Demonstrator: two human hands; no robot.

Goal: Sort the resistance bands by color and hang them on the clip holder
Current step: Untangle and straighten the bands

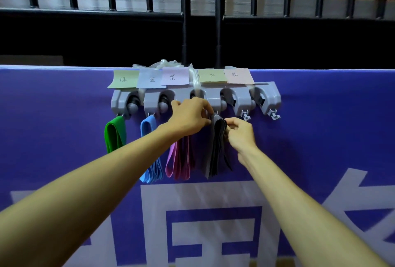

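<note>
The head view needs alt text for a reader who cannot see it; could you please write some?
The left hand and right hand pinch a bunch of grey bands under the clip holder on a purple banner. A green band, blue bands and pink bands hang to their left; two hooks on the right are bare.

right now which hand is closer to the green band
Left. The left hand is right of the green band, beyond the blue band; the right hand is farther right, pinching the grey bands.
</note>
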